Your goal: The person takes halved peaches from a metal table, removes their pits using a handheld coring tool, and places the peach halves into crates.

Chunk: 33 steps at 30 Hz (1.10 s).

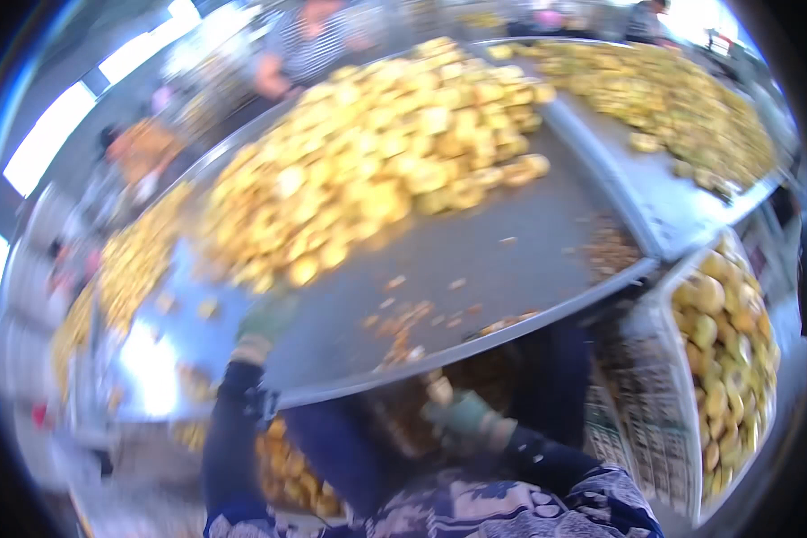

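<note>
A sheet-metal table (350,323) stretches before me, with a big heap of halved yellow fruit (376,148), apparently peaches, along its far side. My left hand (269,319), in a pale green glove, reaches over the tabletop just short of the heap's near left edge. Blur hides its fingers and whether it touches a fruit. Below the near rim, above my lap, my right hand (467,413) wears a similar glove. It is closed around a small pale object (437,389), too blurred to name. Brown fruit pits (403,329) and scraps lie near the front rim.
At right stands a plastic crate (679,403) of whole yellow fruit (726,350). More brown pits (608,249) lie by the metal divider (598,168). Beyond it is another fruit heap (666,101). A person in a striped top (306,47) stands across the table; others work at left.
</note>
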Each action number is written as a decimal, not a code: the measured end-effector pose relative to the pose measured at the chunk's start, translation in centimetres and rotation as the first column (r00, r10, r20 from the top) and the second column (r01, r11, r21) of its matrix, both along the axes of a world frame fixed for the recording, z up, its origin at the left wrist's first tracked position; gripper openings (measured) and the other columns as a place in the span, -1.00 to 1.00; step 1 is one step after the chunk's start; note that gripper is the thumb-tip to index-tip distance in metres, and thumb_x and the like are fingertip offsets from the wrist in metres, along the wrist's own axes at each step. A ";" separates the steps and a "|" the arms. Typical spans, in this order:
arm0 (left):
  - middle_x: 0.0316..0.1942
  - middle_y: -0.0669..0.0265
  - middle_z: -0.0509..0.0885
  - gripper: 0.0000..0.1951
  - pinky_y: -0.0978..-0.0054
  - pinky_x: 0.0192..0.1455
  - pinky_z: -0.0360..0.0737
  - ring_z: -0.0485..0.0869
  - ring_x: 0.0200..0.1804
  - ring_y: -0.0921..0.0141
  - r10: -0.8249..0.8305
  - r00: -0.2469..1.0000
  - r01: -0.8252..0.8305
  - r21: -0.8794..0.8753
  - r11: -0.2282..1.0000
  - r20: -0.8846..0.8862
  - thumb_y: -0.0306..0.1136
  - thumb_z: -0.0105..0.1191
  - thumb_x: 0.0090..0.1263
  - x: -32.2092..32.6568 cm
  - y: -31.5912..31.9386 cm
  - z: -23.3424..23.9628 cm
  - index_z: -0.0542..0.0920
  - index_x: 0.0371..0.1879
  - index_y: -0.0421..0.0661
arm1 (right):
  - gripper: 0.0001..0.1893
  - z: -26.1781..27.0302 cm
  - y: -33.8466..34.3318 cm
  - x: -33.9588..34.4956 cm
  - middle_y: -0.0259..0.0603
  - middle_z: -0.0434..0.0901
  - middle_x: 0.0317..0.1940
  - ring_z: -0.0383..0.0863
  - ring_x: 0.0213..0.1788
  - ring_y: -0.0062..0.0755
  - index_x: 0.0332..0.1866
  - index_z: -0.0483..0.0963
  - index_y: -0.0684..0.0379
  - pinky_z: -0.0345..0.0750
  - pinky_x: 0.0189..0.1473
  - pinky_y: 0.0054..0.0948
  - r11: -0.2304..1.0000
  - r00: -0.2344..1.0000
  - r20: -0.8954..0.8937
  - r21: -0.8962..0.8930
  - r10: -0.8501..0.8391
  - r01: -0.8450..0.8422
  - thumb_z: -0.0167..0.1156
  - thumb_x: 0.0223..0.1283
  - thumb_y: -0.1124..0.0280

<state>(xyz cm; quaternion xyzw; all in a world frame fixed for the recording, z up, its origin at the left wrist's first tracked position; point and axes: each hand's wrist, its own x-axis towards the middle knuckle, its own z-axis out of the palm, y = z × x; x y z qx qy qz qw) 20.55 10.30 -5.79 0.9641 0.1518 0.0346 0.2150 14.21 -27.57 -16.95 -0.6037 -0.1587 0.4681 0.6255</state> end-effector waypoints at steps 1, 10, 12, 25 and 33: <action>-0.28 0.12 0.64 -0.71 0.41 0.00 0.50 0.58 -0.17 0.24 -0.062 0.998 0.062 0.024 0.998 -0.004 -0.21 -0.05 0.39 0.3 3.1 -1.7 0.61 -0.16 -0.16 | -0.78 1.8 0.6 0.2 -0.33 0.51 -0.57 0.51 -0.57 -0.47 -0.28 0.52 0.17 0.48 -0.54 -0.48 0.997 0.997 0.068 -0.076 0.025 -0.020 0.08 0.28 0.24; 0.27 0.23 0.41 -0.48 0.04 0.15 0.43 0.32 0.29 0.08 0.098 0.899 0.228 0.646 0.729 -0.427 -0.01 0.02 0.28 11.7 18.6 -19.4 0.39 0.25 0.18 | -0.78 8.4 1.8 0.1 -0.27 0.60 -0.43 0.58 -0.46 -0.51 -0.17 0.53 0.17 0.53 -0.43 -0.47 0.979 0.998 -0.061 -0.202 0.028 -0.040 0.21 0.18 0.27; 0.33 0.23 0.35 -0.41 0.04 0.15 0.41 0.31 0.30 0.08 0.192 0.759 0.206 0.510 0.835 -0.622 0.18 -0.16 0.29 13.2 12.0 -15.1 0.42 0.22 0.13 | -0.76 8.3 1.4 -0.6 -0.28 0.60 -0.40 0.57 -0.44 -0.52 -0.14 0.51 0.15 0.51 -0.42 -0.47 0.983 0.997 -0.077 -0.186 -0.013 -0.001 0.21 0.19 0.25; 0.19 -0.14 0.42 -0.29 0.10 0.25 0.40 0.49 0.14 0.02 -0.088 0.963 0.209 -0.914 -0.348 0.253 -0.15 -0.03 0.28 -3.5 -15.5 0.5 0.15 0.35 -0.32 | -0.85 15.4 -0.3 1.3 -0.43 0.46 -0.61 0.38 -0.69 -0.69 -0.19 0.45 0.05 0.33 -0.67 -0.66 0.980 0.939 -0.293 0.036 -0.179 0.198 0.20 0.24 0.26; 0.14 -0.04 0.47 -0.47 0.20 0.16 0.51 0.55 0.06 0.15 0.273 0.946 0.262 -0.909 -0.325 0.175 -0.09 -0.11 0.46 -9.4 -23.5 3.0 0.31 0.25 -0.23 | -0.76 12.9 0.6 -1.5 -0.36 0.57 -0.46 0.53 -0.42 -0.66 -0.09 0.46 0.20 0.53 -0.36 -0.57 0.936 0.888 0.297 0.151 -0.351 0.319 0.22 0.20 0.34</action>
